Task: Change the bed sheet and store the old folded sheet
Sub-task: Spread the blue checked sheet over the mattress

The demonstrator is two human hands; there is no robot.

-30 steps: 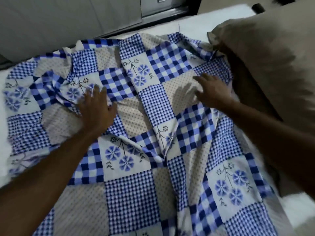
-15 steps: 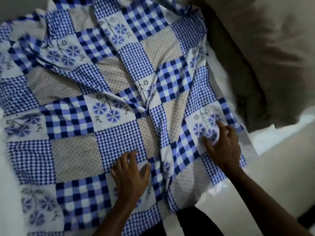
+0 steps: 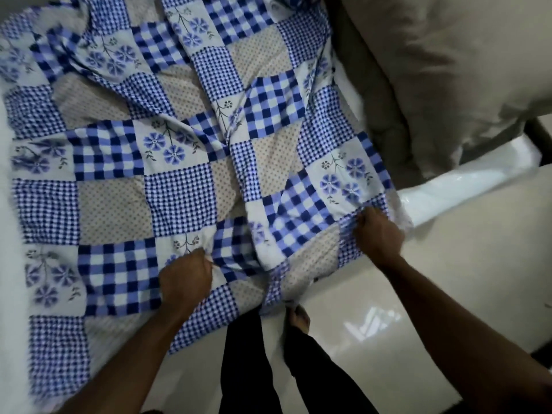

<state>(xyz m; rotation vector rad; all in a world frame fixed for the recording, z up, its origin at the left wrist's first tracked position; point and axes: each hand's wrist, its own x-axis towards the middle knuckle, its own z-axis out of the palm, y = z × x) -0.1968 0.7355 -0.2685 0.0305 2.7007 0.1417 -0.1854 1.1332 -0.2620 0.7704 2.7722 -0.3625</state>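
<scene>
Flat on the cloth half a second ago, the left grip point(image 3: 185, 276) and right grip point(image 3: 378, 234) now each clench a fistful of the bed sheet point(image 3: 179, 192) at the bed's near edge. An uneven pull could twist it or snag it against the pillow point(image 3: 448, 70). The sheet, a creased patchwork of blue checks and flowers, lies across the mattress point(image 3: 466, 186).

Both hands, left point(image 3: 185, 276) and right point(image 3: 377, 233), now clutch the sheet point(image 3: 179, 189) edge.
</scene>
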